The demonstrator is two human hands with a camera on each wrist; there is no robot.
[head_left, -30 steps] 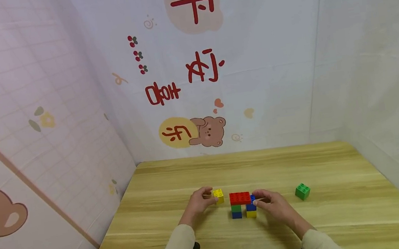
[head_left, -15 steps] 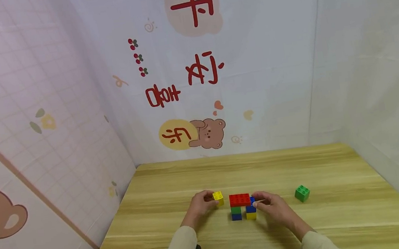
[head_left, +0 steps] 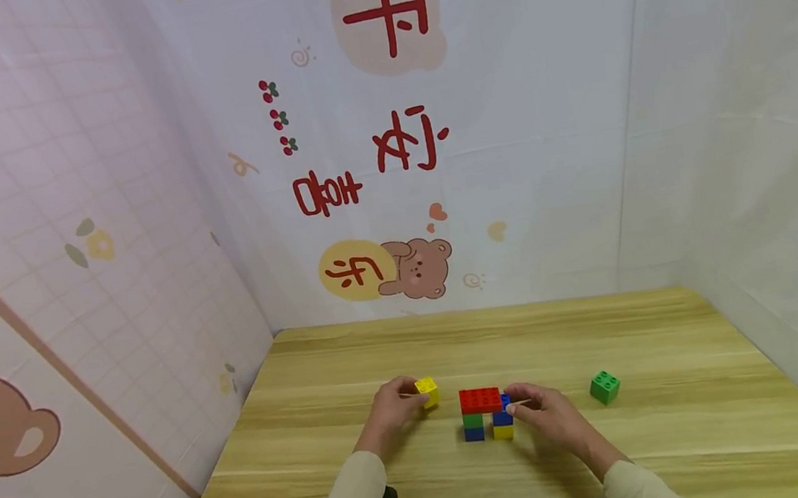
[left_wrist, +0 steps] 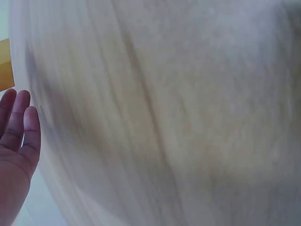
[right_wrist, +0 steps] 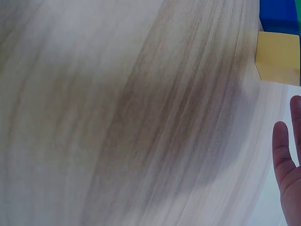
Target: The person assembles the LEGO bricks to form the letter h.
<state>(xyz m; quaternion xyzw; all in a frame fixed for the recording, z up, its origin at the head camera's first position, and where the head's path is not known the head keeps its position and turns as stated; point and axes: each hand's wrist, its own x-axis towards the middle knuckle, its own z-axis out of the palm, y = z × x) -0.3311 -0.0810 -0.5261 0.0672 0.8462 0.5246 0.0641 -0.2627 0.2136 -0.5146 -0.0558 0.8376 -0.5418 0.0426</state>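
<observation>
My left hand (head_left: 393, 405) pinches a small yellow toy brick (head_left: 427, 392) between thumb and fingers, left of a little brick arch. The brick is slightly tilted in the head view; only its edge shows in the left wrist view. A red brick (head_left: 480, 400) bridges the arch's two columns: a green brick (head_left: 472, 421) over a dark blue one (head_left: 474, 434), and blue bricks (head_left: 501, 418) over a yellow one (head_left: 503, 432). At the right column, my right hand (head_left: 551, 411) holds the upper blue brick (head_left: 506, 401) with thumb and index finger.
A loose green brick (head_left: 605, 387) lies on the wooden table (head_left: 351, 348) to the right of my right hand. Printed white cloth (head_left: 543, 137) hangs behind the table and along its sides.
My left hand has taken hold of the yellow brick and shifted it slightly left and up, away from the arch. The right hand and the arch have stayed in place.
</observation>
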